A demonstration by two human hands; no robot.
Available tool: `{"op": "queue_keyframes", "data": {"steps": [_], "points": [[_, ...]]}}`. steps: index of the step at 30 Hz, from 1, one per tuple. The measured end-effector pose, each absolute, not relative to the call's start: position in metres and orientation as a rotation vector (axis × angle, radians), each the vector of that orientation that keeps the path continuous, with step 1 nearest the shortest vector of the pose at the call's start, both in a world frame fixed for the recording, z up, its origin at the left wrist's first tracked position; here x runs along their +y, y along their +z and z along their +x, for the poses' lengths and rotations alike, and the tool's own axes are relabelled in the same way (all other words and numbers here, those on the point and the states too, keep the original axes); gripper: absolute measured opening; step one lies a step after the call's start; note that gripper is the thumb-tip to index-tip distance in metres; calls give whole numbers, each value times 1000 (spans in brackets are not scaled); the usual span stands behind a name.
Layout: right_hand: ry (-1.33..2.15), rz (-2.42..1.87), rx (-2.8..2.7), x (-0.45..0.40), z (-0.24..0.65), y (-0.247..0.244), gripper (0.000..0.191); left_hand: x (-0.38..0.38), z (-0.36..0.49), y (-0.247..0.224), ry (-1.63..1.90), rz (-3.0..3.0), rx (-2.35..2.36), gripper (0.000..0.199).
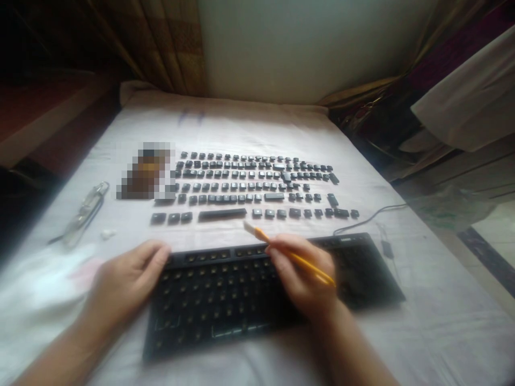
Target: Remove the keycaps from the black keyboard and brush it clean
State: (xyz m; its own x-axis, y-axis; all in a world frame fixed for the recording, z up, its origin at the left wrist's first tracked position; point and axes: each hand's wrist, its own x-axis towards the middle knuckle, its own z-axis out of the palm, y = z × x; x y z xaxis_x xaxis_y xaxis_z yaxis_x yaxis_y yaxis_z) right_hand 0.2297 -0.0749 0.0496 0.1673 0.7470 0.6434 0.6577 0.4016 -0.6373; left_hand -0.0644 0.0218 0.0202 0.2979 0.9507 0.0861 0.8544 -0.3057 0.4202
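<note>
A black keyboard (217, 300) with its keycaps off lies slightly tilted across the cloth below my hands. My left hand (134, 268) is closed on its far left corner, thumb along the edge. In my right hand (303, 271) is a thin yellow brush (300, 260), pinched between thumb and fingers. Its pale tip points up and left, past the keyboard's far edge. The right hand is over the keyboard's upper middle; whether it touches the board I cannot tell. Beyond the keyboard, loose black keycaps (237, 198) lie in several rows, with the long space bar (222, 214) in the nearest row.
A pale cloth (434, 316) covers the table. Left of the keycaps are a blurred-out rectangle (147, 171) and a clear plastic packet (86, 212). White crumpled material (52, 284) lies by my left forearm. The keyboard's cable (370, 217) runs off to the right.
</note>
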Motion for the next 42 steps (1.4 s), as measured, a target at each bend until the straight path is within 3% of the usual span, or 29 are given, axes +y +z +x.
{"op": "queue_keyframes", "data": {"steps": [9, 25, 42], "points": [[-25, -1372, -1631, -77, 231, 54, 7, 20, -65, 19, 488, 2293, 1618, 40], [106, -1219, -1799, -75, 228, 49, 19, 20, -65, 21, 417, 2255, 1632, 41], [66, -1227, -1704, -76, 228, 51, 20, 22, -66, 22, 415, 2265, 1613, 39]]}}
